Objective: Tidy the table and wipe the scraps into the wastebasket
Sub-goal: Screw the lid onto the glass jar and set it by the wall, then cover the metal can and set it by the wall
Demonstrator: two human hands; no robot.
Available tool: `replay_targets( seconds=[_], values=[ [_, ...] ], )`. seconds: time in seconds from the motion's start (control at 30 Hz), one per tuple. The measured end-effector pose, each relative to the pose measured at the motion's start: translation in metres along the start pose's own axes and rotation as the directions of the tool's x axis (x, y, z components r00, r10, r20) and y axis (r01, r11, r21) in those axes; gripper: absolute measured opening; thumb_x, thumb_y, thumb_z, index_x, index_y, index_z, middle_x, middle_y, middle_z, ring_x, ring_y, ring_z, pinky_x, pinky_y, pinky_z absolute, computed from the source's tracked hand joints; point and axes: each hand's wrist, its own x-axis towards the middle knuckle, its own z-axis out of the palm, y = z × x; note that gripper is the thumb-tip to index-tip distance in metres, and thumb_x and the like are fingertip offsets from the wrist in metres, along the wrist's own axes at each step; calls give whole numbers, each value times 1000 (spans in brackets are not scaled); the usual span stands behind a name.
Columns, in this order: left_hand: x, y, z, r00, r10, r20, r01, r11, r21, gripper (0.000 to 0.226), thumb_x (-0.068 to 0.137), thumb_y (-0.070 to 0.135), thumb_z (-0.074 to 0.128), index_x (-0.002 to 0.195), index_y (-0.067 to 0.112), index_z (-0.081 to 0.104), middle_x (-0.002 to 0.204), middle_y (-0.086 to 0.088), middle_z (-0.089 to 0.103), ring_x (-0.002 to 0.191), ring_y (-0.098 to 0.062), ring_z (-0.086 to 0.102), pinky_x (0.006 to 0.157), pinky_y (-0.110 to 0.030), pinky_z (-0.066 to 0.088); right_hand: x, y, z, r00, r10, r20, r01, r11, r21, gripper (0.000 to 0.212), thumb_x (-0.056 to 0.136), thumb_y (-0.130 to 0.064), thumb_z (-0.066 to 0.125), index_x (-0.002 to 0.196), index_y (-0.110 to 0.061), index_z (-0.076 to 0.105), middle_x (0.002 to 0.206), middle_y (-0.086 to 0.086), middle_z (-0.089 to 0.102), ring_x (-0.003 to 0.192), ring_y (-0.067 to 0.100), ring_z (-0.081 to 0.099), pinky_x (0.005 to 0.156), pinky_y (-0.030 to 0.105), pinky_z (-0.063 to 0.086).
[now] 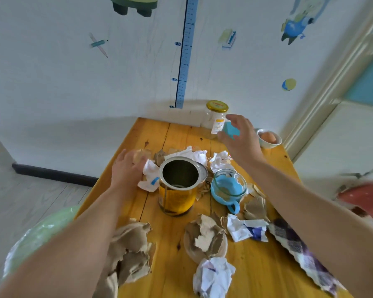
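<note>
The left hand [127, 166] lies flat, grip open, fingers straight on crumpled white paper [150, 176] at the far left edge of the worktop [170, 261]. The right hand [240, 136], farther off, seems to pinch a teal block [230, 130] between thumb and fingers, beside a yellow-lidded jar [216, 117]. A pale green bag [41, 233], probably the wastebasket, sits below and left of the worktop, nearest the left hand. Torn cardboard scraps [205, 235], an open yellow tin [177, 196] and a checked cloth [299, 244] litter the wood. Behind is a white wall with stickers.
</note>
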Motion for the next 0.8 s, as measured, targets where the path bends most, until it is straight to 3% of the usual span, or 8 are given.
replay_targets(
  seconds=[0.1, 0.2, 0.3, 0.37, 0.43, 0.5, 0.63, 0.8],
  values=[
    [-20, 19, -16, 1000, -24, 14, 26, 968, -250, 37, 96, 32, 40, 129, 17, 48, 137, -4, 46, 125, -20, 41, 96, -32, 31, -51, -10, -17, 989, -142, -34, 142, 990, 4, 29, 85, -17, 64, 113, -13, 57, 102, -4, 56, 93, 10, 53, 80, 26, 50],
    [-45, 30, -22, 998, 46, -37, -56, 938, -343, 38, 96, 38, 39, 127, 19, 51, 129, 0, 52, 111, -10, 45, 87, -26, 33, -103, -7, -21, 956, -250, 154, 261, 964, -55, 7, 83, -15, 65, 89, -11, 65, 81, -2, 63, 72, 13, 59, 63, 22, 50],
    [-70, 33, -22, 990, 53, -128, -102, 902, -420, 33, 96, 36, 42, 120, 17, 54, 109, 3, 56, 93, -5, 51, 70, -15, 38, -144, 5, -15, 917, -235, 324, 289, 949, -129, 13, 80, -22, 63, 74, -11, 67, 67, -5, 60, 59, 12, 55, 53, 21, 44],
    [-89, 33, -18, 983, 46, -179, -122, 888, -443, 26, 95, 32, 45, 111, 16, 57, 98, 5, 57, 85, -4, 54, 62, -14, 38, -161, 12, -11, 914, -179, 364, 266, 942, -204, 19, 81, -27, 59, 75, -12, 67, 70, -2, 61, 62, 16, 56, 54, 26, 44],
    [-107, 33, -9, 980, 76, -182, -144, 906, -399, 17, 94, 28, 47, 104, 17, 56, 90, 6, 58, 84, -6, 55, 69, -21, 46, -170, 16, -10, 925, -121, 360, 226, 938, -264, 17, 85, -26, 56, 86, -12, 67, 79, -2, 60, 70, 15, 55, 57, 26, 43],
    [-116, 32, 0, 989, 72, -131, -115, 929, -353, 21, 92, 22, 51, 113, 17, 54, 101, 3, 60, 94, -12, 56, 84, -31, 48, -173, 18, -9, 938, -57, 341, 177, 926, -332, 17, 88, -25, 53, 98, -14, 61, 92, -2, 59, 77, 14, 55, 61, 25, 45],
    [-126, 28, 15, 990, 133, 39, -114, 938, -326, 67, 80, 7, 63, 137, 21, 31, 130, 3, 44, 114, -12, 44, 86, -30, 46, -181, 17, -6, 930, 121, 348, 24, 923, -385, 25, 87, -25, 52, 110, -18, 45, 102, -2, 54, 83, 15, 55, 62, 23, 45],
    [-118, 26, 24, 973, 224, 52, -198, 932, -304, 109, 66, 29, 80, 146, 23, 6, 151, -2, 24, 136, -22, 31, 103, -42, 42, -182, 11, 3, 920, 172, 352, -26, 923, -383, 48, 83, -41, 59, 124, -22, 41, 119, -1, 55, 107, 16, 51, 84, 26, 45]
  ],
)
